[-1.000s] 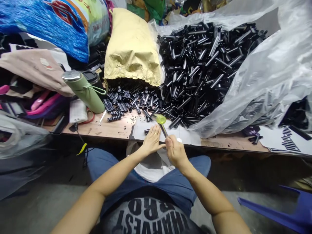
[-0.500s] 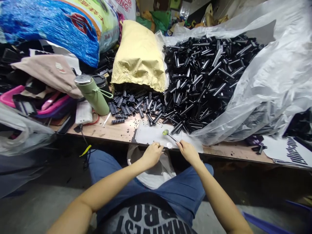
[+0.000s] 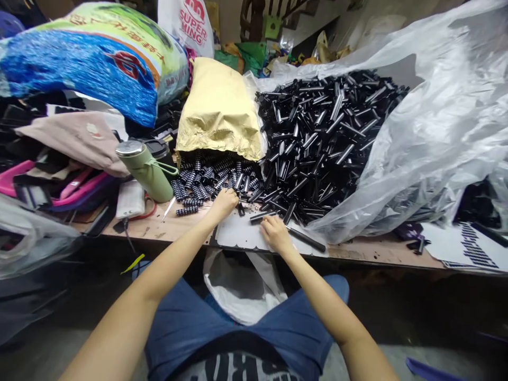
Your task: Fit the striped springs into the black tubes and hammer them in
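My left hand (image 3: 225, 203) reaches to the front of the pile of black ribbed pieces (image 3: 194, 185), its fingers closed. A small dark piece (image 3: 241, 209) shows beside its fingertips; what the fingers hold is hidden. My right hand (image 3: 275, 233) is over the pale mat (image 3: 234, 233), fingers curled on a smooth black tube (image 3: 262, 216) lying at the edge of the tube heap (image 3: 313, 148). By that hand lies a tool with a black handle (image 3: 307, 239); its head is hidden behind the hand.
A yellow paper sack (image 3: 220, 106) stands behind the ribbed pieces. Clear plastic sheeting (image 3: 428, 143) borders the tube heap on the right. At left are a green bottle (image 3: 146, 172) and a white power bank (image 3: 130, 199). An open white bag (image 3: 242, 291) hangs below the table edge.
My right hand has let go of the small tool with the yellow-green head and moved left to a tube. My left hand has moved forward and left to the ribbed pieces.
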`<state>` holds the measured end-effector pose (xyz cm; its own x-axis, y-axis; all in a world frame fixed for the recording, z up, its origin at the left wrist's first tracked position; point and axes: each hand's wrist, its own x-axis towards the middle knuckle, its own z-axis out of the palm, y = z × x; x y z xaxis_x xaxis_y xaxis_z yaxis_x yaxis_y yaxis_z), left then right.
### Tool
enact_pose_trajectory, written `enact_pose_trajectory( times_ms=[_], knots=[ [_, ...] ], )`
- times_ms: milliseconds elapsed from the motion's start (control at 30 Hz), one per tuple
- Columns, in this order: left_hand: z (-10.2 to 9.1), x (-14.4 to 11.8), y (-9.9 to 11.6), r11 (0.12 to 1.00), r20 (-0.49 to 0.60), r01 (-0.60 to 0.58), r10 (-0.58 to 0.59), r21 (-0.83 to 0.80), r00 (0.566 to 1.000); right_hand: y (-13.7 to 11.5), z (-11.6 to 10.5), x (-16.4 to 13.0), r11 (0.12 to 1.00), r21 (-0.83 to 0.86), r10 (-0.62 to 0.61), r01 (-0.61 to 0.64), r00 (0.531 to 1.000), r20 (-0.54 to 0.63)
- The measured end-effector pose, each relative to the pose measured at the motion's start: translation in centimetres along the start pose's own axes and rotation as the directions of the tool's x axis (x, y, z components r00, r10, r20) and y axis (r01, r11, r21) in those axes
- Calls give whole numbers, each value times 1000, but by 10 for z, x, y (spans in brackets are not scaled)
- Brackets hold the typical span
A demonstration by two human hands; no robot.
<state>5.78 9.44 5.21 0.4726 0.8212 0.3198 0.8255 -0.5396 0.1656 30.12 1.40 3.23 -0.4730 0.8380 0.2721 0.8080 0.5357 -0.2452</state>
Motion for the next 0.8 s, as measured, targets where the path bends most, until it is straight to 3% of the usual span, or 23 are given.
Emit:
enact_pose_trajectory(
  times_ms=[67,100,167,233,300,367,400,467,567,633,700,733,767,800],
  knots=[
    [-5,-10,5,964,-60,154,-171,-218,983,7,4,5,999,40,-11,11,1000,7],
    [-8,-15,11,901,-52,234,-271,-365,961,9,4,9,998,70,8,-7,1000,-18],
    [-11,-28,26,687,26,343,-427,-641,904,4,1,17,976,194,122,-97,985,-121],
    [-10,-42,46,529,35,343,-507,-776,861,-11,-5,25,860,458,313,-226,942,-123],
    [-6,-57,67,577,-102,256,-515,-776,851,-33,-12,32,562,745,399,-359,907,136],
    [-1,-68,82,708,-260,161,-447,-688,856,-54,-19,34,217,843,288,-493,857,427],
    [2,-73,87,757,-304,127,-403,-641,863,-62,-22,35,88,839,224,-537,831,508],
    [7,-78,91,818,-349,92,-340,-567,873,-73,-26,33,-86,821,172,-565,803,571],
    [10,-82,91,878,-392,48,-261,-477,882,-78,-27,30,-243,799,136,-550,796,590],
    [9,-83,90,903,-385,30,-213,-428,898,-77,-25,31,-281,790,141,-545,791,596],
    [4,-85,88,918,-298,124,-247,-378,922,-73,-21,34,-233,818,240,-526,784,573],
    [0,-86,85,908,-214,241,-325,-342,921,-71,-18,35,-153,841,327,-520,776,539],
    [-5,-86,80,871,-107,396,-440,-290,891,-69,-16,36,-28,853,422,-520,768,482],
    [-10,-85,74,803,8,554,-566,-222,824,-67,-13,37,128,837,501,-532,763,409]
  ],
)
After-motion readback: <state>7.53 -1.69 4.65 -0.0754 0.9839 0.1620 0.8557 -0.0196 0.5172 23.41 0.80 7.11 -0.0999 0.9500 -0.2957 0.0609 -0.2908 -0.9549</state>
